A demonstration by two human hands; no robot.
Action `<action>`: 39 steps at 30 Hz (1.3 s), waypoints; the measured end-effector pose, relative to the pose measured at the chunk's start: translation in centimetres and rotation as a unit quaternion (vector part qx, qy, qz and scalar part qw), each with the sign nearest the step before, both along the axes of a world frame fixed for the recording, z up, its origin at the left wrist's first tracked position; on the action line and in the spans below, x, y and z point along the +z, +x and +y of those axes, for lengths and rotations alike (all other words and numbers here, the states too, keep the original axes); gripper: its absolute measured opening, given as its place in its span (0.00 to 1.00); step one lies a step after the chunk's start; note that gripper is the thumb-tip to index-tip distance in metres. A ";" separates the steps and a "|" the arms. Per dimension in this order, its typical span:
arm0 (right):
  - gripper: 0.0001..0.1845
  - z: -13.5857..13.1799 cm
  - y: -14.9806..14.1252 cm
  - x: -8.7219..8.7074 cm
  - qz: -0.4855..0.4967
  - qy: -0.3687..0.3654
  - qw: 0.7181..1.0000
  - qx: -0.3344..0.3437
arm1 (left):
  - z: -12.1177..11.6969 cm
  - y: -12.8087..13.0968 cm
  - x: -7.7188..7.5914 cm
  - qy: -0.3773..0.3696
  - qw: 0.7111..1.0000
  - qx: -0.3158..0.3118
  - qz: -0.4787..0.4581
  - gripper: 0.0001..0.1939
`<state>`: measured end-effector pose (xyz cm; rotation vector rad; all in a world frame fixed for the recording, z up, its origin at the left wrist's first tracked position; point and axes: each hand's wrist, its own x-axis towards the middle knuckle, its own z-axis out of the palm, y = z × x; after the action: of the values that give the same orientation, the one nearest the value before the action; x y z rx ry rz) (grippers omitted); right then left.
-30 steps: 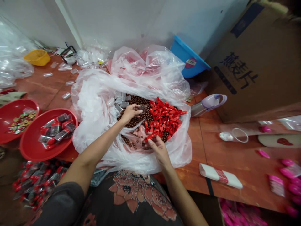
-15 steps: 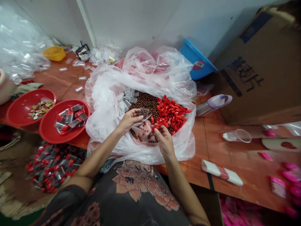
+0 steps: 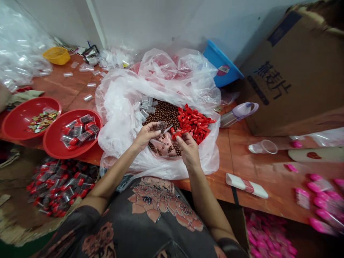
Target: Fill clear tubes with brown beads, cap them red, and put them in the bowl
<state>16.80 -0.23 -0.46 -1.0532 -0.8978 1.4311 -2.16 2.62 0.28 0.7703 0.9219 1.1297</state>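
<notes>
Over an open white plastic bag [image 3: 115, 95], my left hand [image 3: 146, 137] is closed on a small clear plastic case [image 3: 161, 126]. My right hand [image 3: 189, 150], a little to the right, pinches a red plastic cap [image 3: 176, 134]. Case and cap are close but apart. Inside the bag lie many small brown balls [image 3: 164, 114]. A heap of red caps [image 3: 197, 123] rests on their right side, and several clear empty cases [image 3: 146, 107] sit at their left.
Two red bowls stand at left; the nearer bowl [image 3: 48, 141] holds filled, capped cases. More fill a box [image 3: 59, 186] below the table edge. A blue basin [image 3: 217, 66], a large cardboard box [image 3: 279, 79], a lilac-handled scoop [image 3: 239, 111] and pink-capped cases [image 3: 322, 200] are at right.
The red cap in my right hand has risen slightly, towards the clear case. My left hand keeps its hold. The whole view has shifted a little.
</notes>
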 end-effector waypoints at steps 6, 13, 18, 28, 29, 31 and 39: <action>0.20 0.6 -0.1 0.6 0.023 -0.010 1.000 -0.005 | -0.6 0.3 -0.3 -0.015 0.999 -0.018 -0.022 0.23; 0.17 1.1 0.5 0.5 0.009 0.007 1.000 -0.013 | -1.6 0.9 -0.9 -0.075 0.995 -0.039 -0.047 0.23; 0.16 1.2 0.5 -0.1 -0.033 0.036 0.999 -0.019 | -2.5 1.4 -1.2 -0.087 0.992 -0.074 -0.060 0.23; 0.15 0.7 0.6 -0.3 -0.029 0.059 0.997 0.030 | -3.7 1.4 -0.6 -0.052 0.995 -0.088 -0.003 0.23; 0.15 0.7 0.7 -0.2 -0.032 0.064 0.997 0.031 | -3.8 1.3 -0.5 -0.051 0.995 -0.087 0.003 0.23; 0.15 0.6 0.7 -0.1 -0.045 0.072 0.996 0.032 | -3.9 1.3 -0.3 -0.049 0.995 -0.082 0.011 0.23; 0.12 0.2 0.9 -0.3 -0.048 0.095 0.993 0.052 | -3.9 1.2 0.2 -0.042 0.996 -0.076 0.011 0.22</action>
<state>17.72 -0.02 -0.73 -0.9499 -1.1501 1.3589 -0.92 -1.32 0.46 0.7725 0.9082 0.9463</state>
